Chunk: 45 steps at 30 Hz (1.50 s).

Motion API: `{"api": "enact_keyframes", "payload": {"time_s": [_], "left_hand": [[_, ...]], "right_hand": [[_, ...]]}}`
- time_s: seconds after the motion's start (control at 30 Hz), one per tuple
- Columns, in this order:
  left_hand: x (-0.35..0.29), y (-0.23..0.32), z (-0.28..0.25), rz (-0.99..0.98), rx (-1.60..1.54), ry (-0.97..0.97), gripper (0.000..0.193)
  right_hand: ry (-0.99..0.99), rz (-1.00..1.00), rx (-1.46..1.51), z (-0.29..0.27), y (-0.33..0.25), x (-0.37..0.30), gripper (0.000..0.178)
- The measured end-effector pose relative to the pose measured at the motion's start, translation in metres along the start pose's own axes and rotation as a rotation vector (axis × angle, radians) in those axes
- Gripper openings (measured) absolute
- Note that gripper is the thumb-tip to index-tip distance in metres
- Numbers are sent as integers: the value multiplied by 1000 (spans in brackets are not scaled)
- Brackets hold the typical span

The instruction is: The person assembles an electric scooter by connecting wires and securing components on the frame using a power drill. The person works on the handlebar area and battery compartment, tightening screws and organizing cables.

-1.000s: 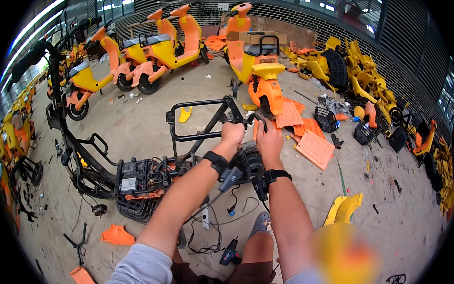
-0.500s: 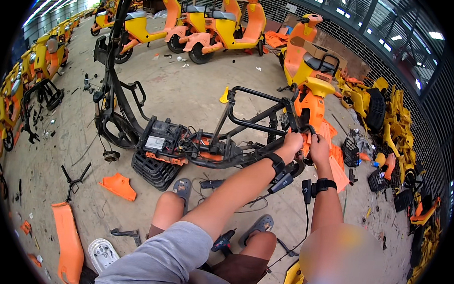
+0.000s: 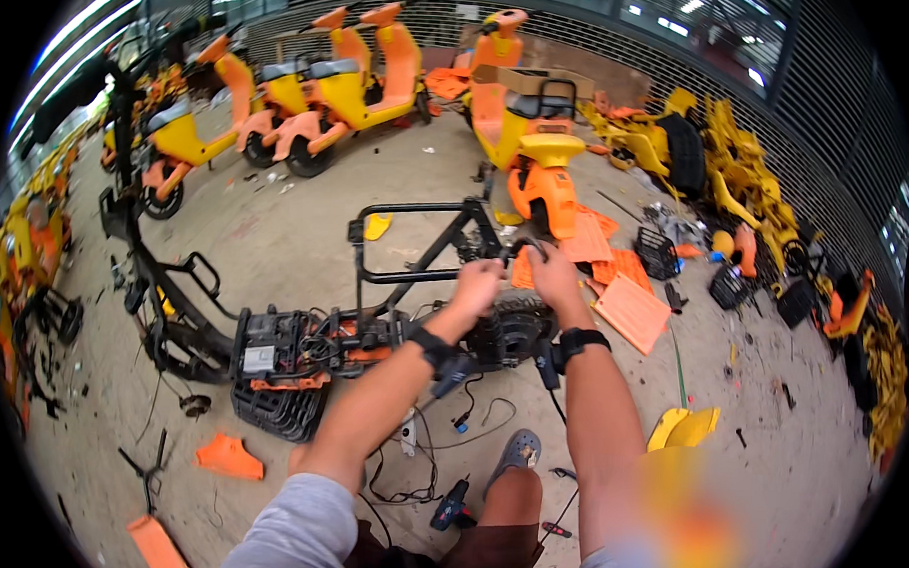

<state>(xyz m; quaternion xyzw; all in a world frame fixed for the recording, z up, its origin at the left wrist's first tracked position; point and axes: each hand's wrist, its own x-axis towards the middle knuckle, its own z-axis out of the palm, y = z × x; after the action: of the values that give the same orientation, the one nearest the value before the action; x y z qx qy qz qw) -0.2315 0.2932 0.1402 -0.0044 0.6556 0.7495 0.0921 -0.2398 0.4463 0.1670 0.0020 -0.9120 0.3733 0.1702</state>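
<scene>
A stripped scooter frame [image 3: 405, 277] of black tubes stands in front of me. Its rear wheel [image 3: 508, 331] lies just below my hands. My left hand [image 3: 477, 288] is closed at the frame's rear end; what its fingers hold is hidden. Beside it, my right hand [image 3: 555, 276] is closed around a black curved piece [image 3: 522, 244] that arches toward the left hand. On the frame's floor section sits an open battery or controller bay [image 3: 272, 343] with loose wires. A cordless drill [image 3: 451, 504] lies on the floor near my shoe.
Yellow and orange scooters [image 3: 366, 91] stand at the back. Yellow body panels [image 3: 729, 163] are piled along the right wall. Orange panels [image 3: 632, 312] lie right of the wheel, and an orange piece [image 3: 230, 456] lies front left. Cables [image 3: 423, 463] trail below the frame.
The view has swung right, so the frame and scooters appear further left. Both hands remain closed at the frame's rear, now slightly farther apart. More of the rear wheel shows below them.
</scene>
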Motion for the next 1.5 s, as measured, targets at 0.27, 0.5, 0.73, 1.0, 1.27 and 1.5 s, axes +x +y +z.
{"api": "enact_keyframes", "payload": {"time_s": [0.27,0.5,0.73,1.0,1.27,1.5], "left_hand": [[23,51,-42,12,728,-122,39],[33,94,-36,-5,990,-178,34],[42,113,-38,-97,1133,-193,32],[40,103,-48,-331,963,-205,39],[35,101,-47,-251,942,-211,44],[32,87,-46,-4,1071,-194,44]], "right_hand": [[12,84,1,-3,-16,-9,39],[13,124,12,-7,-11,-9,37],[28,130,-26,-6,-20,-13,36],[8,111,11,-5,-19,-13,37],[32,94,13,-2,-10,-10,39],[16,114,-1,-3,-20,-15,39]]}}
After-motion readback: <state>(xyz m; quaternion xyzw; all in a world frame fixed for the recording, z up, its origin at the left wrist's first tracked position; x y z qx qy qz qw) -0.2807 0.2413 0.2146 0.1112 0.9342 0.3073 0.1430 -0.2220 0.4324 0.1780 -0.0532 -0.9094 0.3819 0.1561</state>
